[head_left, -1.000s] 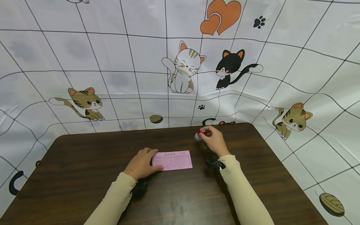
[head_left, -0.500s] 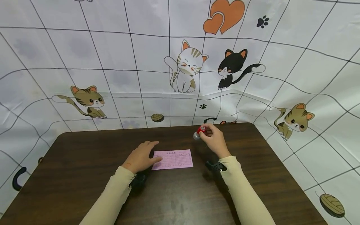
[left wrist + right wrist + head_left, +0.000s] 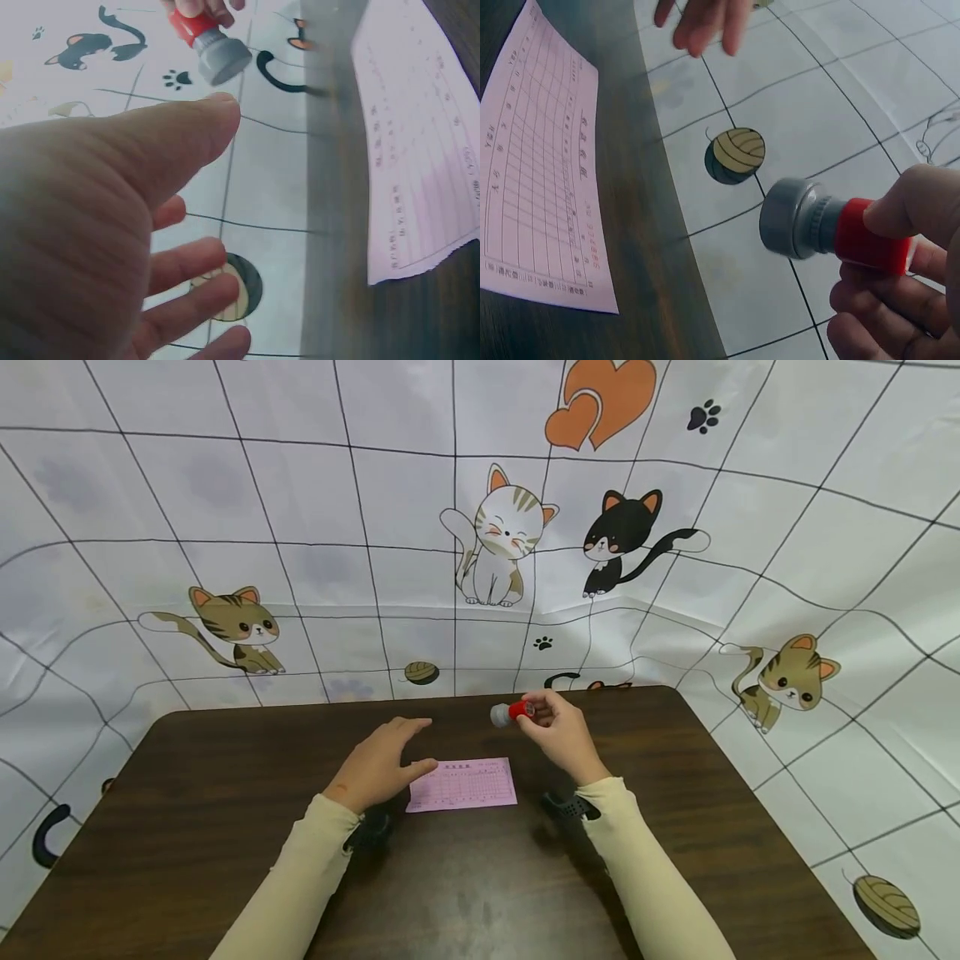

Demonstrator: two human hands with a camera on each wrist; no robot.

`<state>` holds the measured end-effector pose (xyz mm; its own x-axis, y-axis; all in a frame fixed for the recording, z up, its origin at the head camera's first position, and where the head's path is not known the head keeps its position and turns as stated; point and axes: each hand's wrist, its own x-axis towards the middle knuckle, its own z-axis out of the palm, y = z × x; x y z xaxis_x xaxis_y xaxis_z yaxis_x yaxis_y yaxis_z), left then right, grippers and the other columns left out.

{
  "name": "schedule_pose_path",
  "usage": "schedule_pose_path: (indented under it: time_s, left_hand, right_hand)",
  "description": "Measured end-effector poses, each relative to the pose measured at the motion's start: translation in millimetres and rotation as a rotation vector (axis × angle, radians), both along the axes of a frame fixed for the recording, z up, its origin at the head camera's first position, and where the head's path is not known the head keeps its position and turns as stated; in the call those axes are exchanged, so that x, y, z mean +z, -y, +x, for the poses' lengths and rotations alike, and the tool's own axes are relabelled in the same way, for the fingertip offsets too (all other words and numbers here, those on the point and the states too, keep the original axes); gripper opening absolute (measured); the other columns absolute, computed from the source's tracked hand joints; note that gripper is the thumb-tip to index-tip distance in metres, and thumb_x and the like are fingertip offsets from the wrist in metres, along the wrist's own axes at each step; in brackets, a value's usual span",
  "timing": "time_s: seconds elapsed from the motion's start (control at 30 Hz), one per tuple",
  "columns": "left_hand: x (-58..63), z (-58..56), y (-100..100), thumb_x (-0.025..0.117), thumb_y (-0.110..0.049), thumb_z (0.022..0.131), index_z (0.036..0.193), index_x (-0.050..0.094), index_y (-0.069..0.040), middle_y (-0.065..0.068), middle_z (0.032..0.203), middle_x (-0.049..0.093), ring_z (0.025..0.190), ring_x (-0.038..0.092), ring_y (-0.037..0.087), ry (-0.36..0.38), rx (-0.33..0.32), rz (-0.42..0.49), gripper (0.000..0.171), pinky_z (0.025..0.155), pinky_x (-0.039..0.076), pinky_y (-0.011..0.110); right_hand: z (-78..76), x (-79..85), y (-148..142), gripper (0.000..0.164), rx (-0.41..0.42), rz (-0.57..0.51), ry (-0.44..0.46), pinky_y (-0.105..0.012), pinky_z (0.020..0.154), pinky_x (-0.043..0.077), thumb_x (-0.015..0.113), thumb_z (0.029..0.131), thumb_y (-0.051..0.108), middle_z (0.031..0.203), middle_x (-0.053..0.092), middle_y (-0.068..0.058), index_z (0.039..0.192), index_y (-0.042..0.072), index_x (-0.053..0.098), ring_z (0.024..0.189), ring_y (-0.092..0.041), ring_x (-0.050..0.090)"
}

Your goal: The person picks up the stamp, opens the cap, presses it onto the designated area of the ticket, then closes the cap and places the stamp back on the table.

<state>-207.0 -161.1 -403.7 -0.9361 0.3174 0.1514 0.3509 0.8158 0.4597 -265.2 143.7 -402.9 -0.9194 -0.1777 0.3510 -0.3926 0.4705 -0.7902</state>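
Note:
My right hand [image 3: 561,737] pinches a stamp with a red body [image 3: 517,710] and a grey cap [image 3: 787,217], raised over the far part of the table. The stamp lies nearly sideways, its capped end pointing left. My left hand [image 3: 375,766] hovers at the left end of a pink printed form [image 3: 463,785], thumb and fingers spread apart, holding nothing. In the left wrist view its thumb [image 3: 187,131] reaches towards the grey cap, with a gap between them. The form lies flat, its ruled table facing up.
A dark brown wooden table [image 3: 225,827] extends under both arms. Behind it and on the right hangs a white sheet [image 3: 360,577] with black grid lines and cartoon cats. Each wrist wears a black strap [image 3: 573,806].
The right hand has tipped the stamp from capped end down to sideways, and the cap has swung left. My left hand has lifted off the form's left edge, fingers spreading.

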Motion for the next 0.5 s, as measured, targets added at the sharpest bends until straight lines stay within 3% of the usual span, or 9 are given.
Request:
schedule_pose_path:
  time_s: [0.27, 0.5]
  left_hand:
    - [7.0, 2.0, -5.0, 0.077, -0.040, 0.094, 0.153, 0.051, -0.015, 0.010, 0.148, 0.056, 0.136, 0.053, 0.033, -0.059, -0.021, 0.024, 0.069, 0.109, 0.047, 0.056]
    - [8.9, 2.6, -6.9, 0.079, -0.040, 0.092, 0.151, 0.053, -0.016, 0.009, 0.143, 0.059, 0.132, 0.057, 0.030, -0.094, -0.022, 0.022, 0.068, 0.107, 0.049, 0.053]
  right_hand:
    - [8.4, 6.6, 7.1, 0.032, 0.109, -0.036, 0.024, -0.029, 0.084, 0.056, 0.075, 0.093, 0.004, 0.108, 0.071, -0.014, 0.123, 0.003, 0.067, 0.096, -0.025, 0.067]
    - [13.2, 8.3, 17.9, 0.032, 0.184, -0.067, 0.055, -0.027, 0.086, 0.057, 0.075, 0.093, 0.002, 0.113, 0.071, -0.015, 0.123, 0.004, 0.065, 0.097, -0.025, 0.068]
